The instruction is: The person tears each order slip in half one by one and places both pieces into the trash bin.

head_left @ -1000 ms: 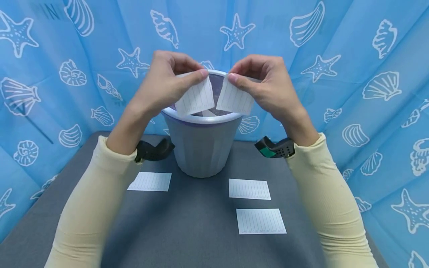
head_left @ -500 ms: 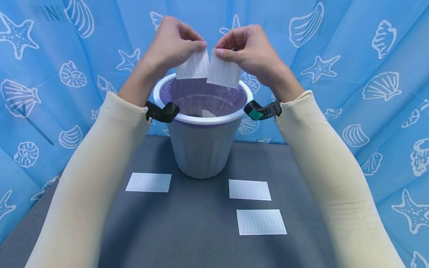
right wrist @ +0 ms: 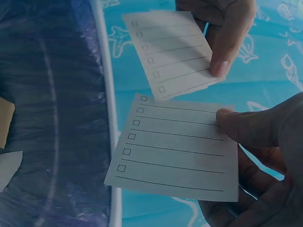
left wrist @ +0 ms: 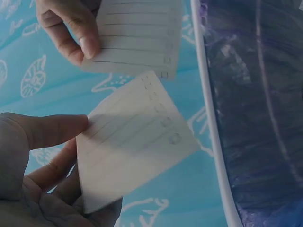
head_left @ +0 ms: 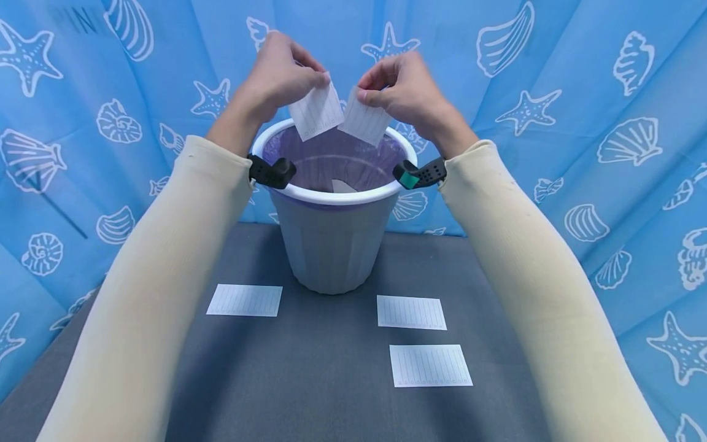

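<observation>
Paper (head_left: 316,110) printed with checkboxes (right wrist: 150,60) hangs pinched in the left hand (head_left: 282,70), another slip (head_left: 366,120) pinched in the right hand (head_left: 413,95) — both above the back of the bin (head_left: 334,245) — and we read faint "IN" (head_left: 85,20) on the curtain (head_left: 577,37).

Two lined paper pieces (head_left: 316,112) (head_left: 363,121), white, tilted, held aloft

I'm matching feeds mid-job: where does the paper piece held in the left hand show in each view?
Head: paper piece above centre, slightly left, pinched by the left hand.
Left wrist: paper piece just left of and below centre.
Right wrist: paper piece at top, slightly right of centre.
Shared landmark: the bin's white rim.
</observation>
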`<action>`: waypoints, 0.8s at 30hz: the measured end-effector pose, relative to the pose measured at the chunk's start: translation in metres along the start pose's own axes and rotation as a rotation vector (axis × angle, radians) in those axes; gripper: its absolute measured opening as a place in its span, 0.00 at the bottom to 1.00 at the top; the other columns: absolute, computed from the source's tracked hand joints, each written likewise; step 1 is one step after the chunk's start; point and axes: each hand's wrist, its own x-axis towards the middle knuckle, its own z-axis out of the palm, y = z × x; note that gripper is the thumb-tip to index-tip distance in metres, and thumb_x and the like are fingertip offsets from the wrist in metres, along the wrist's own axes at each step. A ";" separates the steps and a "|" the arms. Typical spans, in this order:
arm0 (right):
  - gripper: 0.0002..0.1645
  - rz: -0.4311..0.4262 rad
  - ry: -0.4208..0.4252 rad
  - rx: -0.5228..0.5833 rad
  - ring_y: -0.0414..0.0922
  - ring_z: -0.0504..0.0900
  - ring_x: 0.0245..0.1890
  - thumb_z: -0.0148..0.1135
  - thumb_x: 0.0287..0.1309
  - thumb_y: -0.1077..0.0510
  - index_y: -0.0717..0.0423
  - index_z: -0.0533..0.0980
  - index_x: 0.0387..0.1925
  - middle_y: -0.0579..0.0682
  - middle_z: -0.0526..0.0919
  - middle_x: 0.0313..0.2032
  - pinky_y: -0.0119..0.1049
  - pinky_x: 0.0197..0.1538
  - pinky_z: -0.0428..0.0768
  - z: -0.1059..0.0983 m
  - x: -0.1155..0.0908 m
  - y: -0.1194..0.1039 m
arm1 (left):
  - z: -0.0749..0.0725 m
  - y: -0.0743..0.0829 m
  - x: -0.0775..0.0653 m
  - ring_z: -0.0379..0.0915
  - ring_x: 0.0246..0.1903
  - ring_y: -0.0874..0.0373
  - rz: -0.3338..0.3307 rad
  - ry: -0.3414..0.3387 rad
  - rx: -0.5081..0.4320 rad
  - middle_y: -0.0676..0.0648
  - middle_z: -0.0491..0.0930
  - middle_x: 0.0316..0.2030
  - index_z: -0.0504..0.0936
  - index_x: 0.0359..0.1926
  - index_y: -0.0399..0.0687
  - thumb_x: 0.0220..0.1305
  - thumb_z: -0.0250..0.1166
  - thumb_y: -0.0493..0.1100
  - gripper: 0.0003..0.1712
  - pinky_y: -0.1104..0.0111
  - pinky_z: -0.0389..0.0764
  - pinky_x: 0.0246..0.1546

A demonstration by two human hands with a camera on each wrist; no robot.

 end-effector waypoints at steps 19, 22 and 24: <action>0.11 -0.013 -0.024 0.126 0.47 0.82 0.40 0.69 0.65 0.59 0.61 0.83 0.45 0.52 0.84 0.37 0.39 0.52 0.79 0.003 -0.032 0.019 | 0.001 -0.020 -0.040 0.77 0.45 0.54 0.145 -0.044 -0.014 0.44 0.82 0.46 0.85 0.55 0.41 0.72 0.64 0.47 0.18 0.66 0.78 0.49; 0.12 -0.049 -0.030 0.160 0.48 0.83 0.41 0.68 0.65 0.59 0.63 0.83 0.45 0.54 0.85 0.38 0.38 0.52 0.79 0.002 -0.043 0.020 | 0.001 -0.021 -0.053 0.78 0.43 0.53 0.189 -0.042 -0.058 0.43 0.84 0.46 0.85 0.53 0.40 0.71 0.65 0.46 0.17 0.65 0.78 0.49; 0.13 -0.080 -0.037 0.184 0.49 0.83 0.41 0.68 0.65 0.59 0.65 0.83 0.46 0.55 0.85 0.39 0.37 0.51 0.80 0.002 -0.051 0.021 | 0.001 -0.023 -0.062 0.79 0.43 0.54 0.211 -0.043 -0.087 0.42 0.84 0.45 0.86 0.52 0.39 0.71 0.65 0.45 0.16 0.65 0.78 0.49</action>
